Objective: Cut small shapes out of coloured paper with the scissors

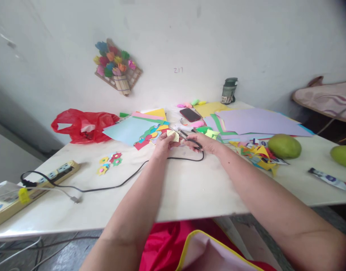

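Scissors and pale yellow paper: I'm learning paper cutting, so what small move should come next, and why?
Probably a short snip with the scissors at the edge of the pale yellow paper: the right hand grips the scissors, and the left hand holds the paper close by.

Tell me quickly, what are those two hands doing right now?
Left hand: closed, pinching a small pale yellow paper piece.
Right hand: closed on the dark handles of the scissors.
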A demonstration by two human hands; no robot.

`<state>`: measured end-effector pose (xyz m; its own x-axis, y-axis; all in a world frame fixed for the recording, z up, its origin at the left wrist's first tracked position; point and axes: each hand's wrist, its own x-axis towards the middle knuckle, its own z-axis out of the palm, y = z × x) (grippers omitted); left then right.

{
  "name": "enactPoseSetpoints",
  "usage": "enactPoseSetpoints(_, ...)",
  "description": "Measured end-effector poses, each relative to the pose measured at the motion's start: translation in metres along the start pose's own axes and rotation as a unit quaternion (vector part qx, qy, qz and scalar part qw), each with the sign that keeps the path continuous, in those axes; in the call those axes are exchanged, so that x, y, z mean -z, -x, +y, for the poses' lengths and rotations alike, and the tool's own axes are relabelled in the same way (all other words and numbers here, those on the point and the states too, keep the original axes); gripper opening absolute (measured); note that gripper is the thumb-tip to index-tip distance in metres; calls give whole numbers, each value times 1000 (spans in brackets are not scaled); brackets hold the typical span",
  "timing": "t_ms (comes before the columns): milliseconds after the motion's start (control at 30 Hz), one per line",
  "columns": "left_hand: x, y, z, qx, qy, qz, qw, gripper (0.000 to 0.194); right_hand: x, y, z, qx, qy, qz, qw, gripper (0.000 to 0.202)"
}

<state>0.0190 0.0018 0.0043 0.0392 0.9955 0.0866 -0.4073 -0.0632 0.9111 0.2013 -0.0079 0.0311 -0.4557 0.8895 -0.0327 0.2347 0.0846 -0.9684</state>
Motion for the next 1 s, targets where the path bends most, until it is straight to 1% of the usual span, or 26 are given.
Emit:
enactPoseSetpoints(167, 3, -2, 2, 5, -8, -31, 999, 27, 5, -2, 7, 18, -4, -27, 999, 36)
enactPoseSetpoints(300, 5, -4, 2, 4, -18, -55, 998, 28, 10, -5, 13, 26, 7, -38, 999, 35)
enactPoseSetpoints(433, 5, -4, 3, 6, -27, -52, 998, 27, 11, -3, 12, 37, 11, -49, 998, 36)
enactPoseSetpoints(567, 6, -4, 4, 8, -32, -68, 997, 27, 11, 0, 11, 55, 11, -62, 996, 39)
enactPoseSetpoints(700, 6, -3, 6, 7, -29, -67, 997, 25, 12, 1, 11, 61, 9, -71, 996, 42)
enactPoseSetpoints(900, 7, -2, 10, 21, -36, -57, 997, 21, 11, -1, 12, 57, 6, -72, 996, 37)
enactPoseSetpoints(1000, 8, -2, 12, 27, -42, -65, 997, 23, 10, -4, 14, 53, 4, -69, 996, 33)
